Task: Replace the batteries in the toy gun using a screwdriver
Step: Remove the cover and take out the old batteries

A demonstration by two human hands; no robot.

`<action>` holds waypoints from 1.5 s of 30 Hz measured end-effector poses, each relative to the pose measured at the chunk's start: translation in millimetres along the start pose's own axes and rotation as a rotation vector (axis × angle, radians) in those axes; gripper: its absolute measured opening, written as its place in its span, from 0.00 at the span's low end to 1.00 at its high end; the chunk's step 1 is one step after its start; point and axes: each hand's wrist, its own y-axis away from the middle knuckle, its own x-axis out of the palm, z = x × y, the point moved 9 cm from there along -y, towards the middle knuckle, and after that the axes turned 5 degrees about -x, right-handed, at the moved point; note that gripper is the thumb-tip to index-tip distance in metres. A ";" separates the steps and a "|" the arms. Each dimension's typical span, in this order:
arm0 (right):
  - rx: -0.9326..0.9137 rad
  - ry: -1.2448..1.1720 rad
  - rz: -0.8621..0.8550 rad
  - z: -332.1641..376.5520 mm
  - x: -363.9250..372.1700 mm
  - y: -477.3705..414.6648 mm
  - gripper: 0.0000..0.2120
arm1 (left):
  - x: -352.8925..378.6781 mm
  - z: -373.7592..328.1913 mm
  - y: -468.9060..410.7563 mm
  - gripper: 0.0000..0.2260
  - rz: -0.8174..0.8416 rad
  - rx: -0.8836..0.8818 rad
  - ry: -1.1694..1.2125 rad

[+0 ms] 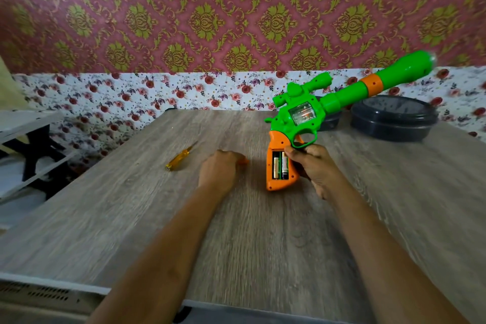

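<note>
My right hand grips the orange handle of a green toy gun, held tilted with its barrel pointing up and to the right. The battery bay in the handle is uncovered and shows two batteries side by side. My left hand rests on the wooden table with its fingers curled over a small orange piece, most of which is hidden. A screwdriver with a yellow handle lies on the table to the left of that hand, untouched.
A dark round lidded container stands at the back right of the wooden table, with another dark object partly hidden behind the gun. A white and black shelf sits off the table's left side. A patterned wall rises behind.
</note>
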 end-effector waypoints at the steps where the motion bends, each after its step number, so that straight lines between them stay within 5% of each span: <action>1: 0.002 0.004 0.008 0.0 0.8 0.3 0.10 | 6.0 2.0 -1.8 0.18 0.035 0.000 0.006; 8: 0.008 0.025 0.060 -0.5 8.1 2.2 0.10 | -0.3 -2.0 -1.6 0.25 0.100 0.055 0.103; 11: 0.021 0.037 0.063 -2.1 8.0 2.6 0.10 | -33.9 33.6 -3.1 0.21 -0.130 -0.165 0.253; 13: 0.025 0.039 0.062 -3.1 7.2 2.2 0.10 | -47.4 66.1 0.8 0.19 -0.243 -0.332 0.134; 16: 0.028 0.044 0.069 -3.3 7.9 2.8 0.09 | -41.0 102.8 5.4 0.16 -0.165 -0.511 -0.031; 25: 0.007 0.055 0.084 -0.9 8.4 3.8 0.05 | -59.8 101.2 14.0 0.14 -0.322 -0.580 0.183; 32: -0.014 -0.002 0.022 2.3 1.6 2.5 0.05 | -118.8 13.3 42.0 0.10 -0.705 -0.051 0.698; 38: 0.015 -0.045 0.073 -1.1 1.5 2.8 0.04 | -116.1 -48.9 64.6 0.07 -0.672 0.309 0.695; 45: 0.023 -0.055 0.051 -7.1 -2.4 -0.8 0.05 | -110.9 -58.3 63.3 0.11 -0.620 0.406 0.645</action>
